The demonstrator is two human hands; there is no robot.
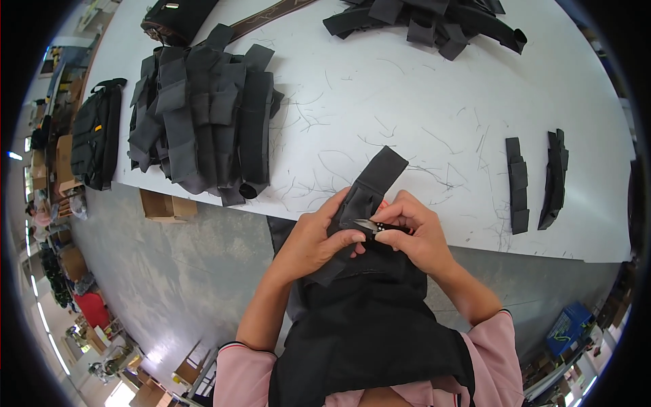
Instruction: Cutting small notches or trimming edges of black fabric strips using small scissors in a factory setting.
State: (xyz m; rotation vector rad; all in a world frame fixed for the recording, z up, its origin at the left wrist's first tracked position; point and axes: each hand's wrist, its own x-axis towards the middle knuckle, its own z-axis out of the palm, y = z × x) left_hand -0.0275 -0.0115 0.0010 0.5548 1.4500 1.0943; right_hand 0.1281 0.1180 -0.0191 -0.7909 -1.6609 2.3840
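My left hand [319, 237] grips a dark grey sewn fabric strip [381, 173] with pocket-like folds, its thumb pressed on the near part. The strip's far end sticks out over the table edge; its lower end hangs in front of my black apron [373, 332]. In my right hand [420, 234] are small black thread snips [390, 228]. Their metal blades lie against the strip, close to my left thumb. A bit of orange-red shows behind my right fingers; I cannot make out what it belongs to.
Across the white table [380, 95] lie many loose thread ends. A big pile of similar strips [203, 115] is at left, another pile [434, 20] at the far side, and two single strips [517, 186] at right. A black backpack [98, 136] and a cardboard box [166, 205] are at left.
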